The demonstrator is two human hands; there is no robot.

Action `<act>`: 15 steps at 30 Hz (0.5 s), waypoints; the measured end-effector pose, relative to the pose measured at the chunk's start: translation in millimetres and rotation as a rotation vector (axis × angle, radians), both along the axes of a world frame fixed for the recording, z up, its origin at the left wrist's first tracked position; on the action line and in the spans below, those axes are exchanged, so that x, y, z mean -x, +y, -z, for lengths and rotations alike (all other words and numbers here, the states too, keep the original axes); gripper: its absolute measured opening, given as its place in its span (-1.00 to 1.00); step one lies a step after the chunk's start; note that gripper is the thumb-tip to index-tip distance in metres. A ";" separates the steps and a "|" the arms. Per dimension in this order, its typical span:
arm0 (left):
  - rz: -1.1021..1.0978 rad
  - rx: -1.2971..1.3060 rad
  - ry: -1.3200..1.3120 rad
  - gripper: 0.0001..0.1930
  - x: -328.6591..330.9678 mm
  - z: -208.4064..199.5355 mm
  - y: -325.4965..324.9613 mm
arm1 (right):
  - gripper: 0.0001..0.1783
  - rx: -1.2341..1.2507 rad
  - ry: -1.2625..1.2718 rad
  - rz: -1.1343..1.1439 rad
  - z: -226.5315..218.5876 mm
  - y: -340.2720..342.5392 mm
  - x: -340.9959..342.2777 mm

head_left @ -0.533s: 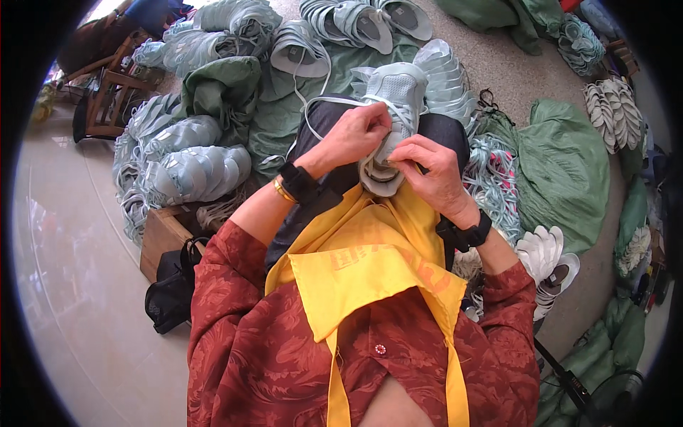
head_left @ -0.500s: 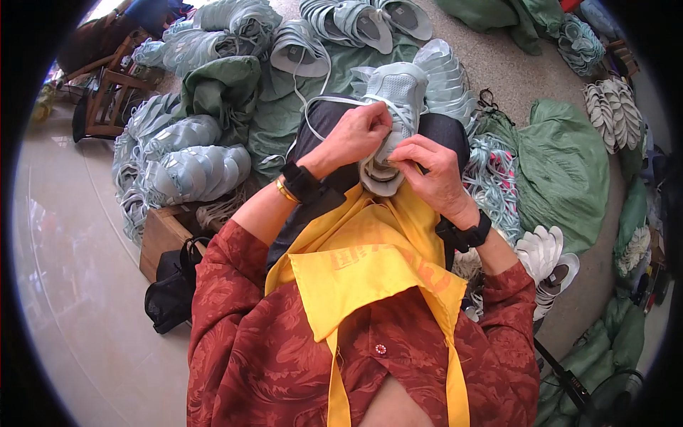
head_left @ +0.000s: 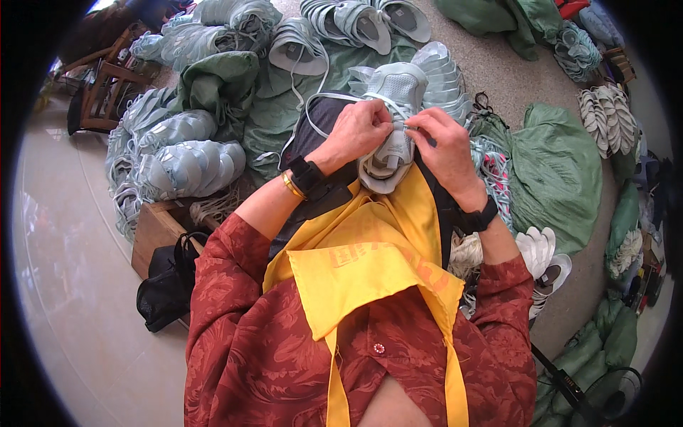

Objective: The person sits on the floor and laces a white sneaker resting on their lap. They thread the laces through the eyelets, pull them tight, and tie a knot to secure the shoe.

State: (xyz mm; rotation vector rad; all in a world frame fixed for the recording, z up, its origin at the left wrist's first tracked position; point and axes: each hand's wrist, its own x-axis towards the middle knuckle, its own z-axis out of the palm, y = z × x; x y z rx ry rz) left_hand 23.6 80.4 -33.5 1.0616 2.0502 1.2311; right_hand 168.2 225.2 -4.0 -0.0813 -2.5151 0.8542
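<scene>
A pale blue shoe upper [head_left: 396, 80] lies across my lap, its toe pointing away from me and its heel opening nearest. A pale shoelace [head_left: 311, 114] is threaded partly through it and loops out to the left over my dark trousers. At the left side of the lacing, my left hand [head_left: 360, 129] is closed with fingers pinched together on the lace. Across from it, my right hand [head_left: 442, 147] pinches the lace at the right eyelet edge with thumb and forefinger. The shoe's tongue shows between my hands.
Stacks of pale blue uppers [head_left: 192, 171] lie at the left, with more at the back. Green cloth sacks [head_left: 558, 171] sit at the right beside bundled laces [head_left: 493, 171]. A wooden box [head_left: 160, 235] and black bag [head_left: 167, 285] stand by my left side; white uppers [head_left: 538, 249] lie right.
My right hand has moved up along the shoe, from near the tongue's lower part to the right eyelet edge. My left hand stays almost in place.
</scene>
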 end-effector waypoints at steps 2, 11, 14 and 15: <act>-0.006 -0.007 0.031 -0.84 -2.6 -2.3 -0.1 | -0.92 -0.079 -0.061 0.005 1.9 -0.3 5.5; 0.007 -0.025 0.095 -0.87 -2.5 -5.8 -1.1 | -0.92 -0.444 -0.211 -0.058 2.0 7.2 11.9; 0.056 -0.018 0.075 -0.88 4.1 -12.4 -8.5 | -0.92 -0.312 -0.237 -0.032 -15.5 9.2 -4.3; 0.071 -0.022 0.079 -0.89 8.2 -14.0 -10.6 | -0.93 -0.223 -0.245 -0.017 -21.3 12.3 -12.5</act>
